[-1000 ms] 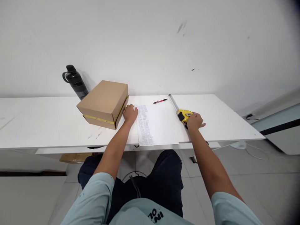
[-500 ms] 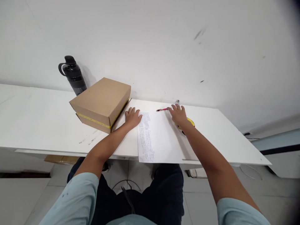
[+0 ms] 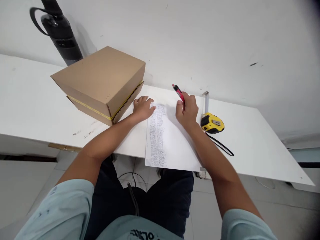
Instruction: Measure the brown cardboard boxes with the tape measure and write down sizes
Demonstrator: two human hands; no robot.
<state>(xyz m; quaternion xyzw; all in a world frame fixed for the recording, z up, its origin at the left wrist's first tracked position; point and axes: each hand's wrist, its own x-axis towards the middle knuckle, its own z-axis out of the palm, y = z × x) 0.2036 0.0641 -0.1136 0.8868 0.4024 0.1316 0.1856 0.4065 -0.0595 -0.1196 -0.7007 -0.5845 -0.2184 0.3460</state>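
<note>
My left hand [image 3: 143,108] lies with fingers apart at the upper left corner of a sheet of paper [image 3: 178,143]. Handwriting runs in a column down the paper's left part, and its near edge overhangs the table. Above the sheet's upper right, my right hand [image 3: 188,110] grips a red and black pen [image 3: 179,92], which points up and to the left. Just right of that hand sits a yellow and black tape measure [image 3: 212,122] with a short length of blade out and a black strap.
A closed cardboard box [image 3: 100,76] with a yellow band stands left of my left hand. Behind it a black bottle [image 3: 61,36] with a loop handle stands near the wall. The white table [image 3: 250,143] ends close to my legs.
My right hand has picked up the pen from the table and raised it. The tape measure is now uncovered. My left hand stays at the paper's corner; the view has shifted closer.
</note>
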